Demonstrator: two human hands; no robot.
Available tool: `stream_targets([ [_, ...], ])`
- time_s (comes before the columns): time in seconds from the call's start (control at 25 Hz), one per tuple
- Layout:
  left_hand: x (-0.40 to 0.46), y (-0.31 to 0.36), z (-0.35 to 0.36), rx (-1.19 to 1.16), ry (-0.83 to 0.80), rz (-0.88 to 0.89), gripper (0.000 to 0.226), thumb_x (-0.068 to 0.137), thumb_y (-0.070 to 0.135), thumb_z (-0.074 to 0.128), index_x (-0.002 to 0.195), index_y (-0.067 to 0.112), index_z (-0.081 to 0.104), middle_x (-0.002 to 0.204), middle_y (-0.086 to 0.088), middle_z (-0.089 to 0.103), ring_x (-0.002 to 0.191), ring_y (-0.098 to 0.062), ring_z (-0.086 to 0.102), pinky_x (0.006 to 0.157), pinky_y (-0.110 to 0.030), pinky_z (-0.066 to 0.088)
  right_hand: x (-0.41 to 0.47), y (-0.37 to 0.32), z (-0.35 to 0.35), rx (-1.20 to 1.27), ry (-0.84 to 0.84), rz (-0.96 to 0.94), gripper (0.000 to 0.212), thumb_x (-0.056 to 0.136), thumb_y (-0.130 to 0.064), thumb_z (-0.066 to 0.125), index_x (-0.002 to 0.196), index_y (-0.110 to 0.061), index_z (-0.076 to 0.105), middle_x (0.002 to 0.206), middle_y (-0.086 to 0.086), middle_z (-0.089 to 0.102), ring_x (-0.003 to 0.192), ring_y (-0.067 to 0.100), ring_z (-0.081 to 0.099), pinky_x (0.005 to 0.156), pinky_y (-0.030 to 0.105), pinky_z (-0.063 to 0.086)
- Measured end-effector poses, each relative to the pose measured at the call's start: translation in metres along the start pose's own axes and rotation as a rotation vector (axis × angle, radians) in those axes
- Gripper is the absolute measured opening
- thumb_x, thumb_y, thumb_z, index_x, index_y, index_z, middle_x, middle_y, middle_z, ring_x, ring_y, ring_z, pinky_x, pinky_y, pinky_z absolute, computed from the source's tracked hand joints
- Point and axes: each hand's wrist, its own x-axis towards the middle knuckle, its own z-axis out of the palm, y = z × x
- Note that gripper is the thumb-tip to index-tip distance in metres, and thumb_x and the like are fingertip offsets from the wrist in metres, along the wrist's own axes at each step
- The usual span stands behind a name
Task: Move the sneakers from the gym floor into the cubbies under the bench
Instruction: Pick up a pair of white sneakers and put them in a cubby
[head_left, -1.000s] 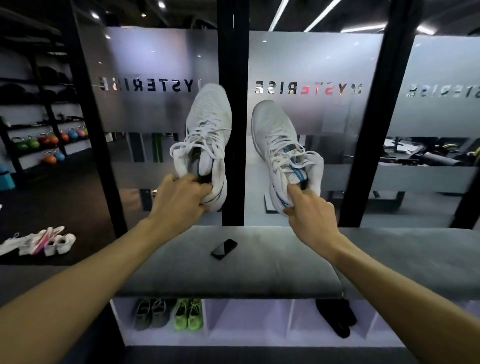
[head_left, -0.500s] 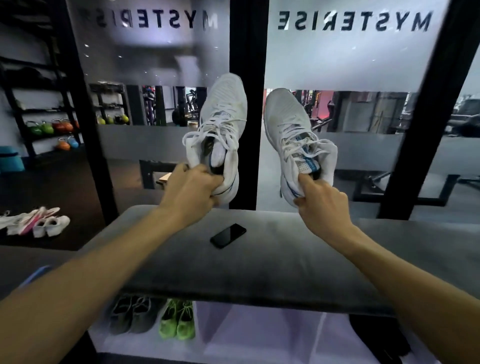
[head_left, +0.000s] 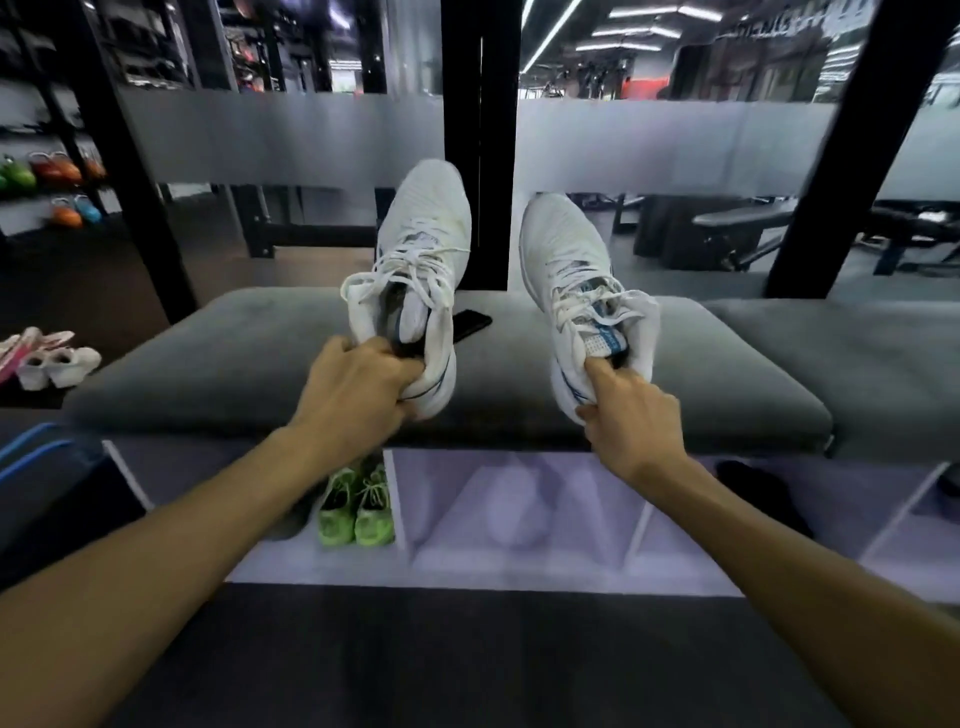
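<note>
White sneakers (head_left: 422, 249) (head_left: 566, 260) held toes-up above bench (head_left: 208, 353)

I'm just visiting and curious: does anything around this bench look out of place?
Yes, a dark phone lies on the grey bench cushion, partly hidden behind the white sneaker that the left hand grips. It is the only thing there that isn't footwear. A pink and white pair sits on the floor at left, not in a cubby.

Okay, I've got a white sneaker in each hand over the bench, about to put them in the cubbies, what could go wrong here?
1. The phone lies on the bench right behind the left sneaker; lowering it carelessly could knock the phone off.
2. The right hand holds the right sneaker only by its heel collar, so it might slip.
3. Loose laces could snag on the bench edge on the way down to the empty cubby.
</note>
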Motion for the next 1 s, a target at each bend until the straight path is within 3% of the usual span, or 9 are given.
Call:
stream_targets([
  [0.2,-0.100,0.020,0.042,-0.043,-0.065,-0.009,0.026,0.056,0.021,0.082,0.056,0.019,0.056,0.060,-0.006,0.058,0.055,-0.031,0.052,0.062,-0.031,0.024,-0.096,-0.013,0.051,-0.020,-0.138,0.051,0.024,0.085,-0.013,0.056,0.106,-0.010,0.043,0.106,0.012,0.060,0.090,0.038,0.057,0.061,0.036,0.033],
  [0.56,-0.234,0.065,0.101,-0.100,-0.280,-0.016,0.011,0.069,0.028,0.070,0.072,0.019,0.064,0.077,-0.003,0.062,0.075,-0.028,0.057,0.066,-0.031,0.021,-0.237,-0.020,0.122,-0.042,-0.252,0.062,0.022,0.087,-0.015,0.056,0.105,-0.010,0.045,0.103,0.012,0.062,0.086,0.034,0.060,0.059,0.033,0.033],
  [0.76,-0.238,0.078,0.149,-0.150,-0.415,-0.028,0.014,0.072,0.033,0.069,0.079,0.022,0.063,0.084,-0.001,0.061,0.081,-0.027,0.056,0.070,-0.031,0.027,-0.235,-0.016,0.171,-0.027,-0.354,0.101,0.024,0.087,-0.013,0.057,0.109,-0.011,0.046,0.105,0.011,0.062,0.087,0.032,0.061,0.060,0.033,0.037],
  [1.0,-0.186,0.072,0.245,-0.141,-0.540,-0.041,0.011,0.074,0.030,0.065,0.079,0.023,0.059,0.086,-0.001,0.060,0.082,-0.027,0.054,0.067,-0.029,0.024,-0.165,-0.003,0.259,-0.046,-0.396,0.088,0.028,0.085,-0.009,0.056,0.111,-0.010,0.046,0.104,0.010,0.063,0.087,0.031,0.061,0.059,0.032,0.035],
])
